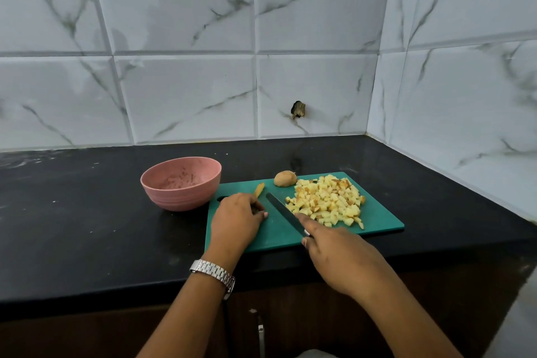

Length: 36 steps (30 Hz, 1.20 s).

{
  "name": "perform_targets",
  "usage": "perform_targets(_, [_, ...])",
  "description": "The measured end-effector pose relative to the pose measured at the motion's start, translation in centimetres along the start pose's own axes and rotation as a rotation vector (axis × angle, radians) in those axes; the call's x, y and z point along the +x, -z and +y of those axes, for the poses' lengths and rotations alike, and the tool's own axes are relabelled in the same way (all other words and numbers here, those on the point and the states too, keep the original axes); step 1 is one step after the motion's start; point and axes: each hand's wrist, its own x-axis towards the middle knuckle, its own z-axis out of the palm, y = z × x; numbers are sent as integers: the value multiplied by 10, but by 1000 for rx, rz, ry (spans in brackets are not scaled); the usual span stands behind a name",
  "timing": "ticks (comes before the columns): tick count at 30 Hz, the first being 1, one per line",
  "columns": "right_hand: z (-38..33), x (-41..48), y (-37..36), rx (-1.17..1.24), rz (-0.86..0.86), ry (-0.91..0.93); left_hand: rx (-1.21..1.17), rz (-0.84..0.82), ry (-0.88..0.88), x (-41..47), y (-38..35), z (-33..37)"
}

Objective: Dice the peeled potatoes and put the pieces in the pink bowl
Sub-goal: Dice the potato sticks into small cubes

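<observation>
A pile of diced potato [328,200] lies on the right half of the green cutting board [279,229]. A potato half [285,178] sits at the board's far edge, and a thin potato slice [258,189] lies near its far left. The pink bowl [181,182] stands on the counter left of the board, holding only small scraps. My right hand [337,253] grips a black knife [283,211], its blade flat along the left side of the pile. My left hand [236,216] rests on the board with curled fingers; whatever is under them is hidden.
The black counter [87,227] runs into a corner of white marble-look tiled walls [261,38] behind and to the right. A damaged spot [298,109] shows in the back wall. The counter's front edge is near my forearms, with dark cabinet fronts below.
</observation>
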Motion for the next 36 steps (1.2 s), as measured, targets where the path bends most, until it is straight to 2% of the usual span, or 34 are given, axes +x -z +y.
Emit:
perform_targets(7, [-6,-7,-6,-10,23,93,-100,133,-14,-10,-3,-2])
perform_targets(12, [-21,-2,-10,-107,-34,48,-89,192,-75,-13,-7,-2])
perform_targets(16, [-40,13,-11,-183,-65,4,-109,195,-90,-15,-8,-3])
perform_targets(22, [-35,13,-9,-167,22,51,-126,189,-61,-21,-7,-6])
perform_targets(30, [-56,2,-17,-208,-64,-13,-129,240,-50,-21,-8,-5])
perform_targets(36, [-55,12,-4,-217,-31,11,-146,275,-9,-22,-7,-7])
